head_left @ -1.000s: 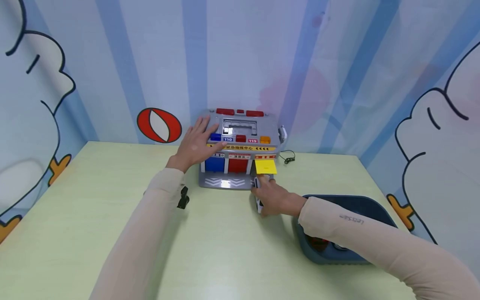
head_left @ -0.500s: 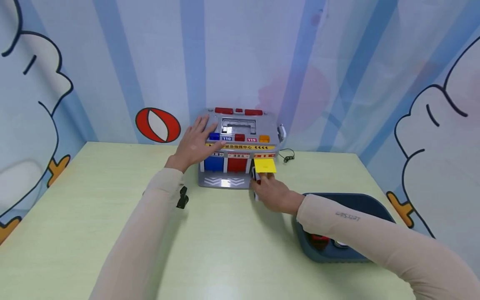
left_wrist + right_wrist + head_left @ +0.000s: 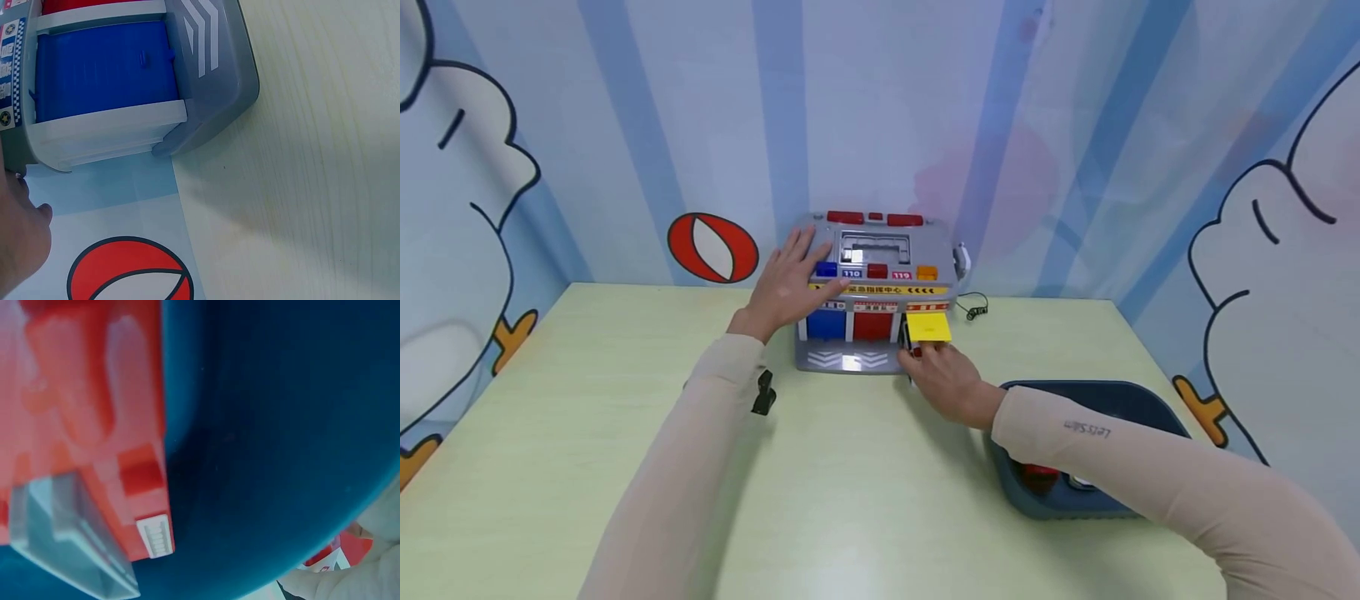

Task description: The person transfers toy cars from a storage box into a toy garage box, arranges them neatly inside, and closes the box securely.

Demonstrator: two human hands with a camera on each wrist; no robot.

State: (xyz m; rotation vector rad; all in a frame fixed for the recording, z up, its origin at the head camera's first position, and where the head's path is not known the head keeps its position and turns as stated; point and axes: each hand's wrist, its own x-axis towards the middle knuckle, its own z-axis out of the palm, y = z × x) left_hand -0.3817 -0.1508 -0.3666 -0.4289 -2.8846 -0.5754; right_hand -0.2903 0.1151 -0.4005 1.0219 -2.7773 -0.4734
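A grey toy garage (image 3: 936, 237) stands on the table against the backdrop. Its blue door (image 3: 827, 325) and red door (image 3: 874, 326) are down; the yellow door (image 3: 928, 327) on the right is raised. My left hand (image 3: 784, 287) lies spread on the garage's left top corner, thumb along its front. Under the yellow door, my right hand (image 3: 951, 379) grips a small white and red toy car (image 3: 337, 556) at the bay opening. Fingers and door hide most of the car.
A dark blue tub (image 3: 1026, 507) stands right of centre beneath my right forearm. Inside it lies a red toy truck (image 3: 81, 412) with a grey part. A coiled black cord (image 3: 976, 312) lies right of the garage. Patterned backdrop cloth (image 3: 880, 108) rises behind.
My right hand has pushed the toy car farther into the right bay, so less of it shows in front. My left hand stays on the garage.
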